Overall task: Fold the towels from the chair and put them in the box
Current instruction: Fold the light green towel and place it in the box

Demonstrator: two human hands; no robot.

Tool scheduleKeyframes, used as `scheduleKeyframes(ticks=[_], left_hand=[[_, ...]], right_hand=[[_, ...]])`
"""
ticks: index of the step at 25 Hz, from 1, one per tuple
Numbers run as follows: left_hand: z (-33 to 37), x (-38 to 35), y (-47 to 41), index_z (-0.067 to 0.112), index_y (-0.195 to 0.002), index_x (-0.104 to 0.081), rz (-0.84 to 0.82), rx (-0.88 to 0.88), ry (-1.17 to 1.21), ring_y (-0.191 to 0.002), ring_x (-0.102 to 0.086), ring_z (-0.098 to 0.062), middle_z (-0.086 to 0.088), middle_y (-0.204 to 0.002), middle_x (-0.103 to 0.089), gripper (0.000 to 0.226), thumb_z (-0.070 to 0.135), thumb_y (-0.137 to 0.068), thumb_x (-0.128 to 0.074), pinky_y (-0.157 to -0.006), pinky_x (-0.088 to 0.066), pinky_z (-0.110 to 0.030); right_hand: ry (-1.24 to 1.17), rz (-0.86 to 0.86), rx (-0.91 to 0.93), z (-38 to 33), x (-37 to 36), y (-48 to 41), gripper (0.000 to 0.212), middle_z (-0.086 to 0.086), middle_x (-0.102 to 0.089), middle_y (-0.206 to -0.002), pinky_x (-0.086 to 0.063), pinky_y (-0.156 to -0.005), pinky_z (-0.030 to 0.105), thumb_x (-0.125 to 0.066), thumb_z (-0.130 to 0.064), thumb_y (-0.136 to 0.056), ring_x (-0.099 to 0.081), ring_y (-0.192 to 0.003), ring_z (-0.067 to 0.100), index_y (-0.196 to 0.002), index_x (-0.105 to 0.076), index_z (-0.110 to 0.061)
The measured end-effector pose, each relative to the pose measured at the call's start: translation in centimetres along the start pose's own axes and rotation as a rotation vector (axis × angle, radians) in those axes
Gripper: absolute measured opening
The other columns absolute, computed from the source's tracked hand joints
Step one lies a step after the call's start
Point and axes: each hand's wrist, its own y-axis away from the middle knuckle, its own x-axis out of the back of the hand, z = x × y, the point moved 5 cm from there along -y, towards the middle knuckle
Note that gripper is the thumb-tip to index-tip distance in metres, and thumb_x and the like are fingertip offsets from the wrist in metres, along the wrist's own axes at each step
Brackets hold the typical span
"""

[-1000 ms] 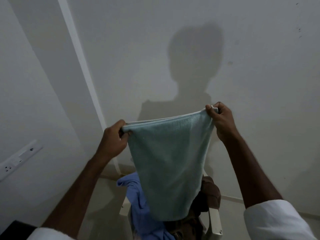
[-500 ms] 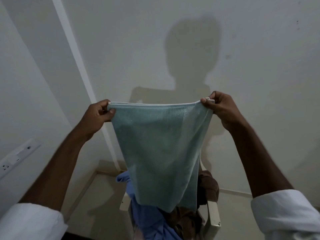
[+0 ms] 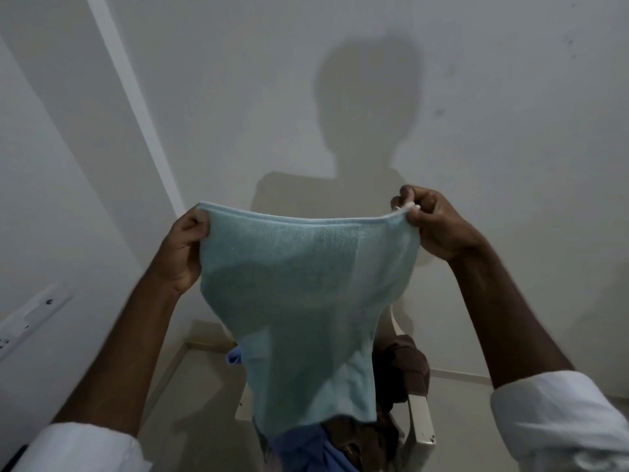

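Teal towel (image 3: 306,301), held up above the chair (image 3: 422,424): left hand (image 3: 185,248) and right hand (image 3: 434,221) pinched shut on its top corners. Hem now sagged slightly between them, no longer taut.

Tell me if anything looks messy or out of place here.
Only the chair: a blue cloth and a brown cloth lie bunched there, unfolded. The green towel hangs between the left hand and right hand.
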Motion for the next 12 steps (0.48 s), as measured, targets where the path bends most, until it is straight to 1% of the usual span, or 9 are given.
scheduleKeyframes(ticks=[1,2,3,4,5,7,9,12], left_hand=[[0.1,-0.2,-0.1,0.02,-0.08,-0.069,0.006,-0.02,-0.057,-0.071,-0.063,-0.009,0.007,-0.076,-0.067,0.029,0.011,-0.099,-0.049,-0.065,-0.053,-0.025],[0.0,0.1,-0.4,0.02,-0.081,-0.065,0.044,-0.031,-0.079,-0.071,-0.061,-0.008,0.007,-0.076,-0.065,0.025,0.013,-0.1,-0.05,-0.064,-0.052,-0.024],[0.1,0.3,-0.8,0.021,-0.081,-0.063,0.078,-0.032,-0.033,-0.072,-0.06,-0.007,0.007,-0.077,-0.064,0.024,0.014,-0.1,-0.05,-0.064,-0.052,-0.022],[0.2,0.3,-0.9,0.022,-0.08,-0.062,0.099,-0.026,0.047,-0.075,-0.06,-0.008,0.007,-0.08,-0.063,0.025,0.014,-0.101,-0.049,-0.065,-0.052,-0.021],[0.1,0.4,-0.9,0.023,-0.08,-0.061,0.095,-0.037,0.096,-0.078,-0.06,-0.009,0.005,-0.083,-0.063,0.026,0.016,-0.101,-0.048,-0.066,-0.053,-0.021],[-0.3,0.4,-0.7,0.024,-0.081,-0.06,0.072,-0.054,0.104,-0.081,-0.059,-0.011,0.003,-0.086,-0.061,0.023,0.02,-0.101,-0.049,-0.069,-0.054,-0.023],[-0.9,0.0,-0.5,0.022,-0.082,-0.058,0.054,-0.05,0.092,-0.078,-0.057,-0.01,0.003,-0.084,-0.059,0.02,0.02,-0.101,-0.051,-0.068,-0.053,-0.023],[-1.5,-0.9,-0.6,0.018,-0.087,-0.06,0.026,-0.013,0.102,-0.074,-0.056,-0.01,0.001,-0.082,-0.058,0.015,0.02,-0.099,-0.052,-0.066,-0.052,-0.023]], right_hand=[[0.074,0.06,-0.023,0.0,0.0,-0.3,0.026,-0.003,-0.056,-0.071,-0.039,-0.054,0.02,-0.083,-0.021,-0.079,-0.052,-0.062,0.008,-0.074,-0.057,-0.018],[0.163,0.155,-0.056,0.0,0.2,-0.6,0.033,-0.005,-0.058,-0.069,-0.04,-0.054,0.022,-0.087,-0.029,-0.074,-0.054,-0.062,0.008,-0.074,-0.056,-0.018],[0.207,0.222,-0.079,0.2,0.5,-0.8,0.037,-0.006,-0.058,-0.068,-0.04,-0.054,0.024,-0.088,-0.036,-0.071,-0.055,-0.062,0.009,-0.073,-0.055,-0.019],[0.181,0.231,-0.071,0.5,0.7,-0.9,0.035,-0.004,-0.056,-0.068,-0.038,-0.054,0.027,-0.085,-0.037,-0.073,-0.053,-0.062,0.011,-0.073,-0.055,-0.019],[0.127,0.212,-0.048,0.6,0.8,-1.0,0.031,-0.002,-0.053,-0.069,-0.035,-0.052,0.028,-0.082,-0.032,-0.079,-0.05,-0.062,0.012,-0.073,-0.055,-0.019],[0.097,0.199,-0.043,0.6,1.1,-0.7,0.024,-0.001,-0.051,-0.07,-0.035,-0.049,0.025,-0.076,-0.025,-0.087,-0.049,-0.06,0.012,-0.075,-0.056,-0.019],[0.143,0.246,-0.074,0.8,1.3,-0.2,0.025,-0.001,-0.053,-0.07,-0.038,-0.048,0.022,-0.077,-0.03,-0.083,-0.052,-0.06,0.01,-0.075,-0.056,-0.018],[0.238,0.332,-0.16,1.8,2.3,0.1,0.026,0.0,-0.058,-0.074,-0.047,-0.055,0.025,-0.077,-0.033,-0.079,-0.058,-0.065,0.011,-0.074,-0.056,-0.018]])
